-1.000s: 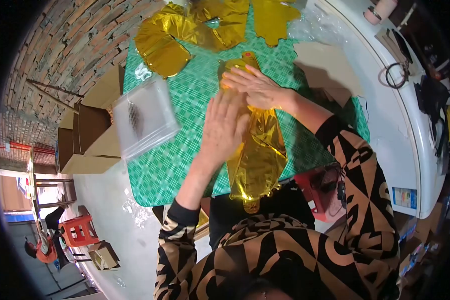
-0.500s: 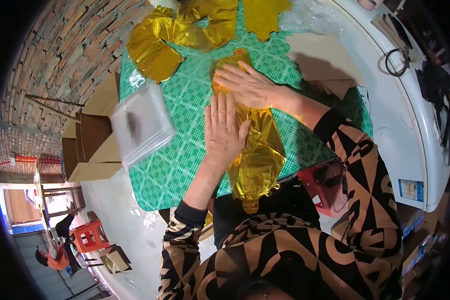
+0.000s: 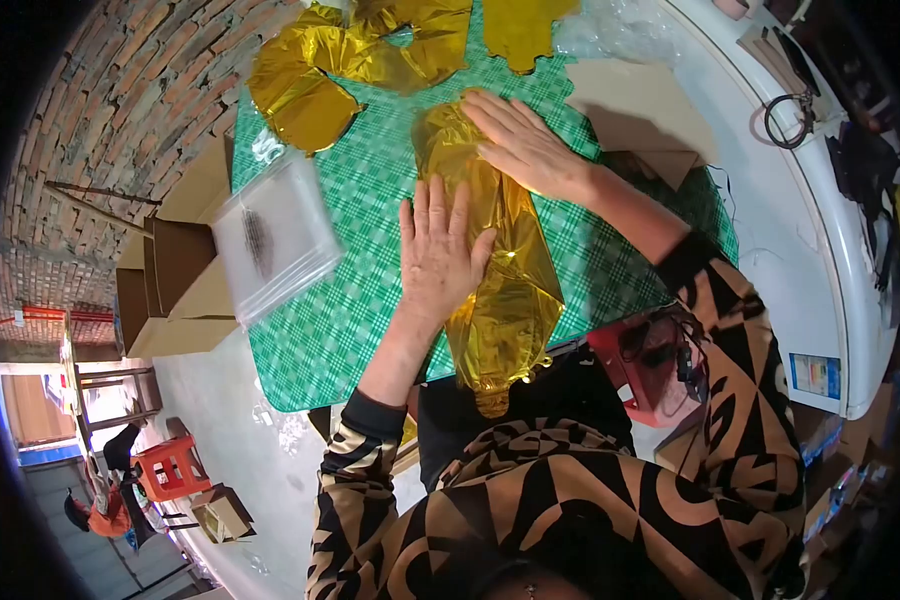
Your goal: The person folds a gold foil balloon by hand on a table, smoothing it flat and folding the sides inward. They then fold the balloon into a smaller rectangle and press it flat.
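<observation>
On the far left is a brick wall (image 3: 120, 150). Low on the left, well away from the table, is a person in orange (image 3: 108, 518). Just right of them is a red stool (image 3: 173, 468), with a small box (image 3: 222, 512) by it. A big box (image 3: 192, 285) stands open at the left side of the table (image 3: 305, 350), which has a green checked top. Clear bags (image 3: 278, 240) lie flat on the table's left side, with a small white thing (image 3: 267, 147) just past their far end.

A bent gold sheet (image 3: 305, 98) lies at the far left of the table.

The long gold foil (image 3: 510, 310) lies in the middle of the table. It runs from far to near, and its near end pokes out past the near edge. The left hand (image 3: 438, 262) is flat on its left side, fingers straight and a bit apart, thumb out. The right hand (image 3: 530, 150) is flat on its far right side, fingers straight and close, thumb apart. Both hands are open and grip nothing.

Past the foil, at the far edge, is one more gold piece (image 3: 518, 32). Clear wrap (image 3: 610, 30) is right of it. Brown card (image 3: 642, 112) lies at the far right. A big white case (image 3: 795, 260) stands right of the table.
</observation>
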Motion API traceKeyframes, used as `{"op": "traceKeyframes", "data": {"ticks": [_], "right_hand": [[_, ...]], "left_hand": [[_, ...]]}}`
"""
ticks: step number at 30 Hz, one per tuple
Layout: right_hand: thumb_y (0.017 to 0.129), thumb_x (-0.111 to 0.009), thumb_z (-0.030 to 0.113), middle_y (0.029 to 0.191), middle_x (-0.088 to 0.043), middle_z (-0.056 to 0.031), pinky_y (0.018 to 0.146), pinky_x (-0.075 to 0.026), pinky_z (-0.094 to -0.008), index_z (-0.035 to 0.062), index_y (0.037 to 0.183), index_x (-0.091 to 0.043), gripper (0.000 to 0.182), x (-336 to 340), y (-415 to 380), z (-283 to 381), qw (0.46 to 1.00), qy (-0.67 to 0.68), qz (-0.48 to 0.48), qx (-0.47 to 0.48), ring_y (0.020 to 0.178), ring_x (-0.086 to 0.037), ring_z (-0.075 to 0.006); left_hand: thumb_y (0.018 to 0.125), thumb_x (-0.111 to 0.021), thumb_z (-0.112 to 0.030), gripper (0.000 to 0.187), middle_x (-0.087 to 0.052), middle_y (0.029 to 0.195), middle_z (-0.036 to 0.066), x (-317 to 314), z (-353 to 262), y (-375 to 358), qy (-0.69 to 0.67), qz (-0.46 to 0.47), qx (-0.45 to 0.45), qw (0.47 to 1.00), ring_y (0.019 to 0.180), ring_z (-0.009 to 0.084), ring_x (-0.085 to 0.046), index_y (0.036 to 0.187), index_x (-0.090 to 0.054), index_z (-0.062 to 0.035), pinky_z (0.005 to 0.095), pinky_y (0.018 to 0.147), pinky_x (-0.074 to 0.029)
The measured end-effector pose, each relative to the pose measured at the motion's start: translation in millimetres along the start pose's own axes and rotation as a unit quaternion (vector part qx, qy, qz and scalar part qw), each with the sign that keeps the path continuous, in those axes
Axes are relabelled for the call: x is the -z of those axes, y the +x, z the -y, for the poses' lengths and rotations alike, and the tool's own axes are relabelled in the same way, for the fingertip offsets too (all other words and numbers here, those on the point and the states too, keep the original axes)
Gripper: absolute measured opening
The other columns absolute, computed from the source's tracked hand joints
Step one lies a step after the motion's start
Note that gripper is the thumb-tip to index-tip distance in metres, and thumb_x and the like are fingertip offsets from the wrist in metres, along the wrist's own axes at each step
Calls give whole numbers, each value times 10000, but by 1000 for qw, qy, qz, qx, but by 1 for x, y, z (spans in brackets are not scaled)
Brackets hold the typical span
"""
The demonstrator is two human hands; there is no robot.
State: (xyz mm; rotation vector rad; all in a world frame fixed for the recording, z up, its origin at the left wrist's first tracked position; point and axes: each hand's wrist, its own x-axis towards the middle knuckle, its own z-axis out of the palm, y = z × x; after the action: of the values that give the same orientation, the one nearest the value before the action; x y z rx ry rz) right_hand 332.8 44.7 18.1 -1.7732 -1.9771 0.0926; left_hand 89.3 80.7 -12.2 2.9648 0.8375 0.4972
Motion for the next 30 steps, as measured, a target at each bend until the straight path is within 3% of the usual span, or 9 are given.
{"op": "traceKeyframes", "data": {"ticks": [1,4,8,14,23,30], "right_hand": [[1146,-406,464,1794,-212,-149,1358,-82,-518,52,1711,-257,714,3,-15,2,999,-39,-5,7,1677,-119,-285],[1080,-574,412,1728,-370,-165,1340,-112,-564,-10,1628,-419,709,-5,-78,13,976,-188,-29,109,1647,-235,-306],[993,-687,412,1656,-471,-176,1309,-151,-593,-25,1566,-509,743,6,-117,55,992,-117,27,48,1593,-346,-319],[1004,-675,422,1663,-460,-178,1307,-148,-601,-18,1567,-509,734,0,-123,71,993,-106,16,45,1588,-351,-318],[989,-698,414,1629,-494,-192,1294,-154,-631,-24,1497,-575,682,3,-119,72,993,-108,4,46,1580,-356,-350],[950,-746,408,1600,-518,-223,1299,-187,-608,-58,1465,-595,711,-4,-108,71,994,-86,-4,62,1565,-386,-365]], "left_hand": [[1109,-483,-509,715,-334,1704,294,1,-1,0,-3,0,1,1000,1605,472,-261,1650,-407,-48,598,1311,-170],[1110,-482,-511,708,-332,1707,290,0,0,-1,-7,-5,0,1000,1602,474,-265,1654,-409,-64,602,1308,-173],[1114,-477,-506,679,-328,1711,284,-1,1,-1,-15,-15,-6,1000,1599,476,-269,1665,-413,-114,615,1301,-174],[1128,-452,-505,635,-319,1718,280,-5,4,-1,-11,-18,-12,1000,1603,474,-263,1671,-424,-177,634,1297,-163],[1132,-432,-534,637,-304,1739,237,9,0,1,-5,-4,-17,1000,1627,457,-218,1661,-445,-179,645,1309,-69],[1140,-437,-491,618,-326,1733,221,2,5,9,-30,-32,-36,998,1628,416,-240,1647,-462,-137,616,1315,-134]]}}
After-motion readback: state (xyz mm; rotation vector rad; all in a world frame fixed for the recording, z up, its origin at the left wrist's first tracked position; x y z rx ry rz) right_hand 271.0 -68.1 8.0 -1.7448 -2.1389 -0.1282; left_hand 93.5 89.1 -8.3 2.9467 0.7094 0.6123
